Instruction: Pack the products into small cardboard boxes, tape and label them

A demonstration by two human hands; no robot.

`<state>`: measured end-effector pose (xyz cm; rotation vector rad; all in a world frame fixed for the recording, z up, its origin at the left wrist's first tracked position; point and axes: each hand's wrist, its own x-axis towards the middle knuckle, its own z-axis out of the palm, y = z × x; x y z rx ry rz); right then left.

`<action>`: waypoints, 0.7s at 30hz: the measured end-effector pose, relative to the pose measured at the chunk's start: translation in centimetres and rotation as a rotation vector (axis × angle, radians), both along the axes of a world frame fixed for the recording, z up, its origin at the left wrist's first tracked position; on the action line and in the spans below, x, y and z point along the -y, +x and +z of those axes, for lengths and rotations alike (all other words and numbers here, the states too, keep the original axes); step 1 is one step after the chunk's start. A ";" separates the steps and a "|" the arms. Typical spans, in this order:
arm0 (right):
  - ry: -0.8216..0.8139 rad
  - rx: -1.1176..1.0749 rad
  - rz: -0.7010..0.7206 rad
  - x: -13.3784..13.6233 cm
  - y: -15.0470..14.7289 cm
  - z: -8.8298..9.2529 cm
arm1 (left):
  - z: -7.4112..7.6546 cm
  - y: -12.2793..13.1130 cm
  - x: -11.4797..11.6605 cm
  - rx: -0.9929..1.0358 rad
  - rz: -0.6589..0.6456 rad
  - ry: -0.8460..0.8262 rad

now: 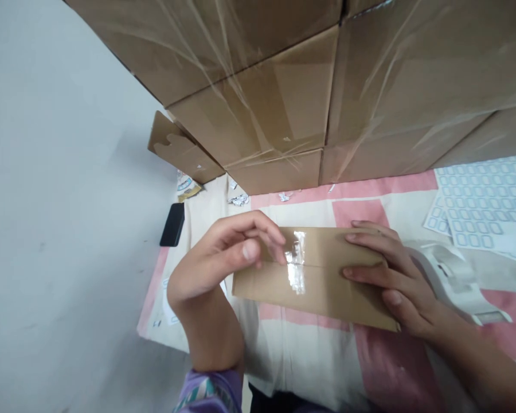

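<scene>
A flat brown cardboard box (322, 287) lies in front of me over the cloth, with a strip of shiny clear tape (296, 275) across the seam on its top. My right hand (395, 275) holds the box at its right end, fingers spread over the top face and thumb near the closer edge. Above the left part of the box is my left hand (236, 246), its fingers curved and the thumb apart from them. The fingertips are close to the tape; whether they touch it I cannot tell. Nothing shows in that hand.
Large cartons (258, 115) in clear wrap form a wall behind. Right of the box are a white plastic device (456, 281) and label sheets (485, 201). A black phone-like object (172, 225), foil scraps (239, 199) and an open cardboard piece (184, 149) are at left, by the cloth's edge.
</scene>
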<state>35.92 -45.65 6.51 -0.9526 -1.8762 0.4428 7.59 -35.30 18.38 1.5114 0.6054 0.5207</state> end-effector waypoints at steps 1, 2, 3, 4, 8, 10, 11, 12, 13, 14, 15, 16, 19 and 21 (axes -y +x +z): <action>0.007 -0.010 0.000 0.0 0.0 0.0 | -0.1 0.1 0.1 0.016 -0.039 -0.045; 0.017 -0.017 0.002 0.0 -0.1 -0.1 | -0.3 0.2 0.1 0.024 -0.062 -0.101; 0.024 -0.020 0.005 0.0 0.0 -0.2 | -0.4 0.4 0.2 0.018 -0.066 -0.156; 0.030 -0.020 0.012 0.0 0.0 -0.3 | -0.6 0.7 0.2 -0.006 -0.054 -0.202; 0.046 -0.031 0.035 -0.2 0.0 -0.5 | -1.4 1.6 0.1 -0.148 -0.001 -0.277; 0.054 -0.046 0.034 -0.3 0.0 -0.6 | -1.6 1.8 0.0 -0.160 -0.020 -0.280; 0.058 -0.050 0.033 -0.3 0.0 -0.6 | -1.6 1.8 0.0 -0.158 -0.031 -0.280; 0.061 -0.055 0.033 -0.3 -0.1 -0.6 | -1.7 1.8 0.0 -0.154 -0.040 -0.278; 0.062 -0.058 0.033 -0.3 -0.1 -0.6 | -1.7 1.7 0.0 -0.152 -0.045 -0.275; 0.061 -0.060 0.033 -0.3 -0.1 -0.7 | -1.7 1.7 0.0 -0.151 -0.049 -0.269; 0.059 -0.059 0.036 -0.3 -0.1 -0.7 | -1.8 1.6 0.1 -0.151 -0.054 -0.262; 0.057 -0.057 0.039 -0.3 -0.1 -0.7 | -1.8 1.6 0.2 -0.154 -0.061 -0.253; 0.053 -0.056 0.044 -0.3 -0.1 -0.7 | -1.8 1.8 0.5 -0.173 -0.065 -0.218; 0.050 -0.051 0.044 -0.3 -0.1 -0.7 | -1.8 2.1 0.6 -0.189 -0.042 -0.191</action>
